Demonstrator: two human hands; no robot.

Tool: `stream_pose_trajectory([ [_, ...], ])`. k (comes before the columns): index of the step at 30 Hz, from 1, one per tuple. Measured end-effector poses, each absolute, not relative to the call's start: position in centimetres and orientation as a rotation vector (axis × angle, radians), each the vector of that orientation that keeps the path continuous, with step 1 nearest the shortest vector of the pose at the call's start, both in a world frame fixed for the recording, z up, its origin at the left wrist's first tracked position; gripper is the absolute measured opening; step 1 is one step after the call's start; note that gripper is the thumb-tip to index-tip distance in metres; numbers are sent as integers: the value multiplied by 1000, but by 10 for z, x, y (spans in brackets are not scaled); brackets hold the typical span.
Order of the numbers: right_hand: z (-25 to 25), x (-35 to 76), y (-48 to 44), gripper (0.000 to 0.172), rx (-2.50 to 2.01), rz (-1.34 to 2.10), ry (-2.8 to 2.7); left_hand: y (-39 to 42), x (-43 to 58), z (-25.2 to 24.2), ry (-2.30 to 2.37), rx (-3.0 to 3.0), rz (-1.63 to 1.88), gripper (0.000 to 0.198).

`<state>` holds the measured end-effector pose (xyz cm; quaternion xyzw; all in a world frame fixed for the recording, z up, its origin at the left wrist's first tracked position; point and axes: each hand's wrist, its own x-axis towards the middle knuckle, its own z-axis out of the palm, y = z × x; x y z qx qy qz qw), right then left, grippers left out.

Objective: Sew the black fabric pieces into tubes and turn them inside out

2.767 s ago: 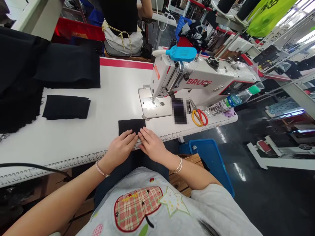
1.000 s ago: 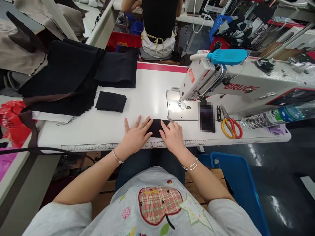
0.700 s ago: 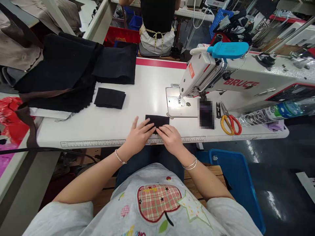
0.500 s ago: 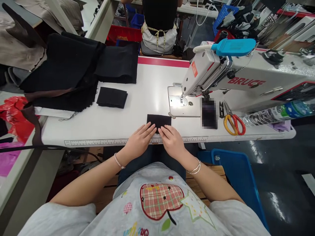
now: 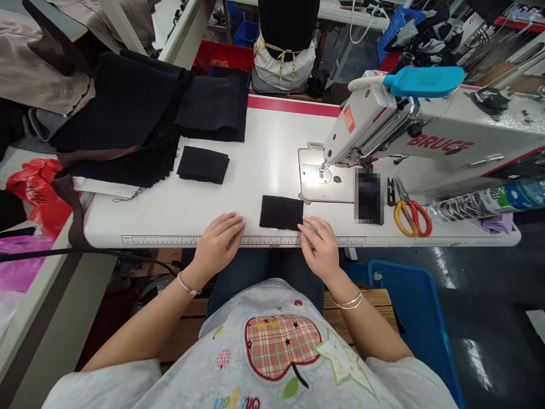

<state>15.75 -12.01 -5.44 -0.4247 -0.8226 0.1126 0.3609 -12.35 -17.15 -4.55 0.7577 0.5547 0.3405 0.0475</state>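
Observation:
A small black fabric piece lies flat near the front edge of the white sewing table. To its left, my left hand rests over the printed ruler strip, apart from the cloth, fingers stretched out and holding nothing. At the cloth's right lower corner is my right hand, its fingers loosely apart; a fingertip is at or very near the edge. Beyond the cloth, to the right, stands the sewing machine with its metal needle plate.
A folded black fabric stack and larger black cloths lie at left. Right of the needle plate are a blurred dark rectangle, thread snips, scissors and a plastic bottle. A person sits across the table.
Both hands have moved apart off the black fabric piece, the left to the left and the right to the right. More of the cloth shows. The whole view has shifted slightly.

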Motion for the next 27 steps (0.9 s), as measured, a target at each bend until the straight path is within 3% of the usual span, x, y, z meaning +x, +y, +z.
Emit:
stream_pose_trajectory([
  [8, -31, 179, -111, 25, -1451, 522, -1870, -151, -104, -53, 1576, 2265, 1031, 24],
  [19, 2, 176, -67, 40, -1691, 1667, -1156, -149, -94, -58, 1603, 2188, 1228, 18],
  [23, 11, 166, -60, 36, -1803, 1722, -1090, -146, -120, -51, 1741, 2144, 1329, 19],
  [27, 21, 142, -58, 23, -1980, 1559, -1212, -132, -166, -35, 1922, 2057, 1408, 22],
])
